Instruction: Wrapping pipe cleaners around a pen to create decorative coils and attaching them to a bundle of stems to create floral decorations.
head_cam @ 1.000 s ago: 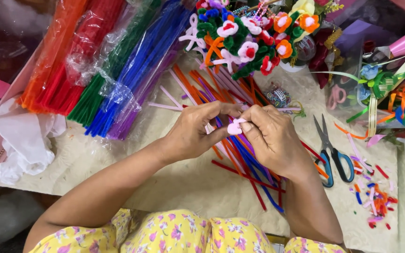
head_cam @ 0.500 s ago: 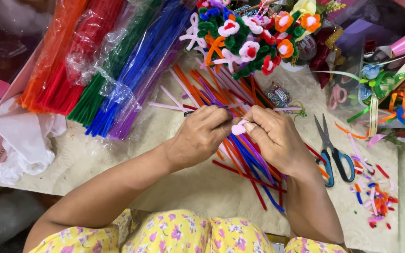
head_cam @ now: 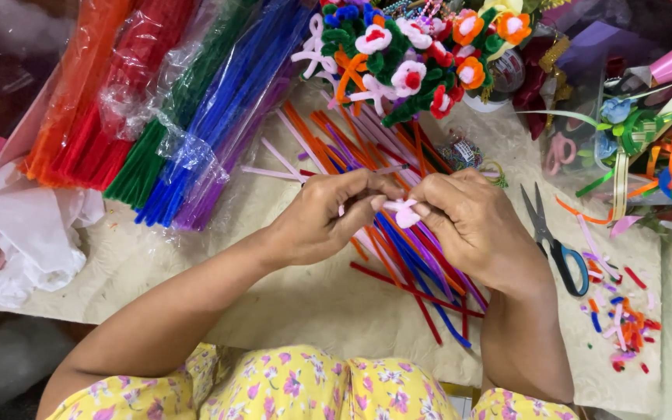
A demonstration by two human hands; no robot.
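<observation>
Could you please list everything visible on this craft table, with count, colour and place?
bagged pipe cleaner bundles: several; orange, red, green, blue, purple; upper left.
loose pipe cleaners: many; red, blue, orange, pink; centre, under the hands.
pipe cleaner flower bouquet: one; mixed colours; top centre.
scissors: one; blue and green handles; right of the hands.
cut scraps: many; mixed colours; lower right.
ribbons: several; green, orange, blue; far right.
white plastic bag: one; left edge.
pink pipe cleaner piece: one; pinched between both grips.
left hand: one; centre.
right hand: one; centre right.
</observation>
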